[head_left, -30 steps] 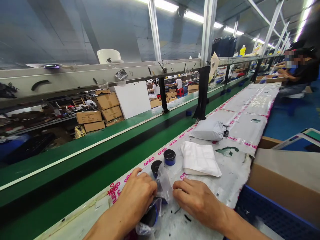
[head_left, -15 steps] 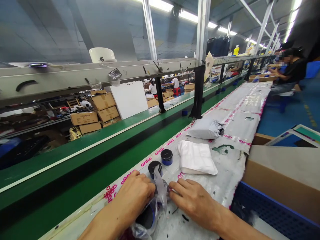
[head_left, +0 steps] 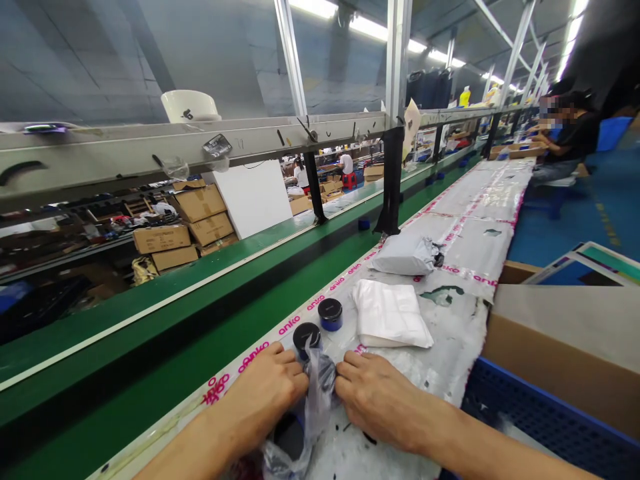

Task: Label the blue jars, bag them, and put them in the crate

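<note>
My left hand (head_left: 270,397) and my right hand (head_left: 377,399) are both closed, knuckles up, on either side of a clear plastic bag (head_left: 315,393). The bag's film bunches between them, and a dark round thing shows through it beside my right fingers. Below, a dark item with a blue rim (head_left: 290,433) lies partly wrapped in clear film, half hidden by my left wrist. Just beyond my fingers stands a round black-lidded jar (head_left: 307,337). Behind it is a second jar with a black lid and blue body (head_left: 331,315). My fingertips are mostly hidden.
A stack of white folded sheets or bags (head_left: 393,313) and a grey-white packet (head_left: 404,256) lie on the plastic-covered table (head_left: 453,327). The green conveyor (head_left: 200,327) runs along the left. At right are a blue crate (head_left: 545,407) and cardboard box (head_left: 555,333). A co-worker (head_left: 575,140) sits farther off.
My right hand has moved in slightly and its fingers have curled closer against the bag. The bagged dark thing shows more. The whole view has shifted a little.
</note>
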{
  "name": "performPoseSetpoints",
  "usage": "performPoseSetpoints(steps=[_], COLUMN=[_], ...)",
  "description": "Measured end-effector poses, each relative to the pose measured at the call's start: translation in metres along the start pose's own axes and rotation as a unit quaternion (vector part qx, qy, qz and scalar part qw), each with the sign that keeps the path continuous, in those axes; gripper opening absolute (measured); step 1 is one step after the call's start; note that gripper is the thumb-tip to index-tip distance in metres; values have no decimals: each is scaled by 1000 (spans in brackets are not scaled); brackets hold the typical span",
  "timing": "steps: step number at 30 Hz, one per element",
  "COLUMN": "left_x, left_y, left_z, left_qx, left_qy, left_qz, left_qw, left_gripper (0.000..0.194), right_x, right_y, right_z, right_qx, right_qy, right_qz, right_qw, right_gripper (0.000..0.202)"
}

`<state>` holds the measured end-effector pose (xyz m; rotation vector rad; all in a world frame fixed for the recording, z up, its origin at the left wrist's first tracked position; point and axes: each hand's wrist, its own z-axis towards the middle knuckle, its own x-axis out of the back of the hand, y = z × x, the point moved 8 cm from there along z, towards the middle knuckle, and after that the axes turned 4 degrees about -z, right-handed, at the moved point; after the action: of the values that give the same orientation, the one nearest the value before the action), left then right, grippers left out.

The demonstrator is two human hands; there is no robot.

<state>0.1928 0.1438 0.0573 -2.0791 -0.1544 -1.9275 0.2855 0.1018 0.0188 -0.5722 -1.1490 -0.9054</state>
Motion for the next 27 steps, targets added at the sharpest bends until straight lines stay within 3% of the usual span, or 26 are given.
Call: performPoseSetpoints(steps=[3, 8, 18, 20, 24, 25, 26, 27], left_x=[1, 9, 19, 17, 9, 8, 8, 10], left_y=[-6, -6, 5, 0, -19, -23, -25, -26], left_z=[2, 1, 3, 3, 2, 2, 3, 4], left_qx=[53, 117, 194, 224, 300, 312, 318, 321], left_qy=[6, 21, 31, 47, 86, 89, 91, 96], left_qz=[-99, -228, -322, -341, -432, -455, -473, -484], left_qw=[994, 966, 926, 912, 846, 829, 817, 808], left_gripper=[21, 8, 7, 7, 7, 7, 6, 6], right_x=[0, 0, -9, -15, -28, -25, -18, -7], right_y=[17, 41, 55, 55, 58, 62, 68, 73], right_z=[0, -9, -23, -24, -27, -28, -29, -29], right_qx=[-81, -199, -266, -286, -357, -371, -378, -377], right_qy=[3, 8, -3, -6, -26, -18, -1, 19], right_qz=[107, 234, 397, 457, 623, 633, 625, 597], right_qw=[991, 952, 879, 842, 695, 679, 683, 708], right_gripper=[6, 6, 13, 10, 9, 10, 11, 10])
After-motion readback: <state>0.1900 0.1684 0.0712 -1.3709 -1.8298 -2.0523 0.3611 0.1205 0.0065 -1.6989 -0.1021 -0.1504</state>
